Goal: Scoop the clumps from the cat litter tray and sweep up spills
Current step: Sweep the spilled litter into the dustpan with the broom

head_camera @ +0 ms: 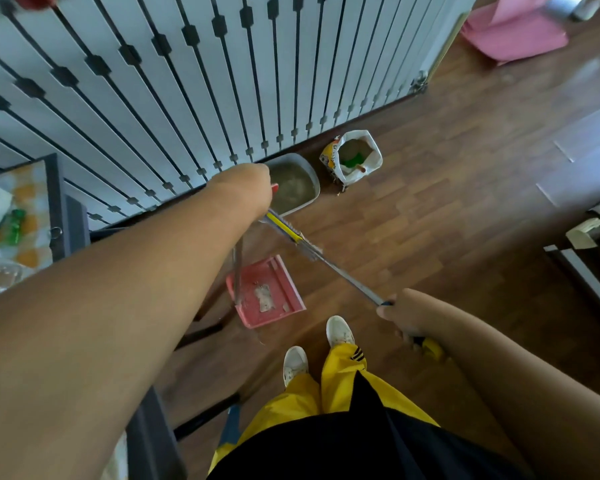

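Note:
The grey litter tray, filled with sandy litter, sits on the wooden floor against the white railing. My left hand reaches out over its near-left corner, closed on the red grip of a long metal handle that runs down to a pink dustpan. Pale clumps and crumbs lie in the pan. My right hand grips the metal stick of a broom. Its yellow head with bristles rests on the floor between tray and dustpan. Beside the tray stands an open litter bag with a green scoop inside.
A white railing with black bars backs the tray. A dark-framed table with a patterned cloth stands at the left, its legs close to the dustpan. Pink items lie top right, dark furniture at right. My white shoes stand behind the dustpan.

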Action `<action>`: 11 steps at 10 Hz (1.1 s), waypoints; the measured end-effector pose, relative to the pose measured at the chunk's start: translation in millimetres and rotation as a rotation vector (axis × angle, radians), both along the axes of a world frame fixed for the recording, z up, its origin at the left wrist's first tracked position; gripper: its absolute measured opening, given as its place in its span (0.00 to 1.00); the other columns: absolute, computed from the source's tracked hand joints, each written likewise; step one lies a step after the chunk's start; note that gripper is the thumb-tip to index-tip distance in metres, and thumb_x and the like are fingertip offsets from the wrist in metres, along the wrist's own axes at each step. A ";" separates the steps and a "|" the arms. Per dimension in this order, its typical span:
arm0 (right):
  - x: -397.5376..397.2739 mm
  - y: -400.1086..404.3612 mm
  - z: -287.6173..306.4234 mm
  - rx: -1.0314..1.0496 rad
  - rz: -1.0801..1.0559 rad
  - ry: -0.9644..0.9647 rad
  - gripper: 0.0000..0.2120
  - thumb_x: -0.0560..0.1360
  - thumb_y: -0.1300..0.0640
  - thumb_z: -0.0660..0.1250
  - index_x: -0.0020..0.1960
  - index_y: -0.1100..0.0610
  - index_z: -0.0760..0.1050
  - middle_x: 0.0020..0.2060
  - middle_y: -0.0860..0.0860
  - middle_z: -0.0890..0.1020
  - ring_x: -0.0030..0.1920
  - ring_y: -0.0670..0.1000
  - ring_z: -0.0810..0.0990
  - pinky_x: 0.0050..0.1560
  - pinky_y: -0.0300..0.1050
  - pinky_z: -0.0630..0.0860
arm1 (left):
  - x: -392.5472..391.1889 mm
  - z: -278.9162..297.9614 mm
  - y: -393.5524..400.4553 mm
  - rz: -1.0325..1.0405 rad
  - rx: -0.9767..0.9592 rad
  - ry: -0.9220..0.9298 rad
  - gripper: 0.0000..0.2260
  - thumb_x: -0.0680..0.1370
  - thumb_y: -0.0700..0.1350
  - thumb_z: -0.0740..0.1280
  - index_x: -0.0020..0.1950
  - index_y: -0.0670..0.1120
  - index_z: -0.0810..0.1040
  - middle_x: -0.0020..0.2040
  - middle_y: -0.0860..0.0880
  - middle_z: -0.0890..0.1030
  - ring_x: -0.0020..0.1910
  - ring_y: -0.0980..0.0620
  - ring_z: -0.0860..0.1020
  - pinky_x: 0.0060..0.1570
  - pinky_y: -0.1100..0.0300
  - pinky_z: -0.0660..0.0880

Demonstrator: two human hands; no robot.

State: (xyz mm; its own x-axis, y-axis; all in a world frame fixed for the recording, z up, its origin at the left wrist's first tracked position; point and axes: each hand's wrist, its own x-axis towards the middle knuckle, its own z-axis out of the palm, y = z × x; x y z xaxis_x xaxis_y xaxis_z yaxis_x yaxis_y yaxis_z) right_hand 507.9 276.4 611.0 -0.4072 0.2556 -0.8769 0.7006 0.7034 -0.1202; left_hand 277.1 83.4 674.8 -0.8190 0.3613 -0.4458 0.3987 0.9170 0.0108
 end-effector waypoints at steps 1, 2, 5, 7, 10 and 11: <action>-6.0 2.7 -0.3 0.088 -0.021 -0.018 0.15 0.81 0.51 0.61 0.36 0.53 0.68 0.35 0.51 0.76 0.35 0.50 0.74 0.50 0.47 0.78 | -1.9 -0.8 -8.3 -0.022 -0.012 0.014 0.09 0.81 0.43 0.64 0.60 0.42 0.75 0.45 0.44 0.75 0.46 0.43 0.75 0.44 0.51 0.70; -6.1 -0.8 1.5 0.146 -0.115 -0.034 0.16 0.81 0.53 0.61 0.35 0.52 0.66 0.34 0.50 0.73 0.33 0.48 0.70 0.48 0.45 0.75 | 0.6 -10.7 -19.8 -0.015 -0.022 0.022 0.09 0.81 0.43 0.63 0.61 0.43 0.74 0.42 0.45 0.73 0.44 0.43 0.73 0.44 0.51 0.70; 11.0 -95.0 -71.4 -0.180 -0.287 -0.138 0.12 0.80 0.55 0.62 0.37 0.54 0.68 0.39 0.54 0.76 0.39 0.55 0.75 0.44 0.46 0.77 | 6.9 -51.3 -39.2 0.040 -0.047 0.023 0.05 0.78 0.46 0.66 0.48 0.50 0.70 0.39 0.49 0.73 0.40 0.45 0.75 0.39 0.53 0.70; -6.4 -97.9 -38.7 -0.269 -0.285 -0.168 0.18 0.82 0.47 0.59 0.37 0.54 0.69 0.35 0.51 0.75 0.41 0.51 0.77 0.47 0.43 0.76 | 10.0 -37.3 -40.7 0.086 -0.034 -0.025 0.07 0.78 0.49 0.65 0.48 0.53 0.66 0.38 0.51 0.67 0.46 0.41 0.76 0.53 0.44 0.76; 3.4 -42.7 47.3 -0.318 -0.171 -0.159 0.08 0.81 0.59 0.61 0.49 0.64 0.74 0.33 0.54 0.76 0.26 0.47 0.72 0.25 0.38 0.70 | 19.3 -16.9 -28.3 0.024 0.019 -0.010 0.08 0.82 0.51 0.63 0.52 0.47 0.71 0.44 0.46 0.74 0.45 0.44 0.74 0.43 0.53 0.70; 3.6 -26.3 60.8 -0.224 -0.067 -0.095 0.11 0.82 0.56 0.61 0.53 0.63 0.76 0.40 0.55 0.78 0.31 0.48 0.74 0.33 0.39 0.72 | 23.8 -10.1 -16.7 0.038 0.056 -0.050 0.12 0.82 0.51 0.63 0.56 0.43 0.74 0.46 0.43 0.77 0.47 0.42 0.76 0.45 0.52 0.72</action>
State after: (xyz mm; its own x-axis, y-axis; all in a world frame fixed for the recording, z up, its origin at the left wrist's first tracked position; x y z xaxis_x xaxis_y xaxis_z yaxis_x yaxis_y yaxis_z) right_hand 511.5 250.1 671.8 -0.3085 0.0739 -0.9484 0.7605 0.6180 -0.1992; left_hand 300.8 66.7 664.7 -0.8099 0.3562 -0.4661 0.3615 0.9288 0.0816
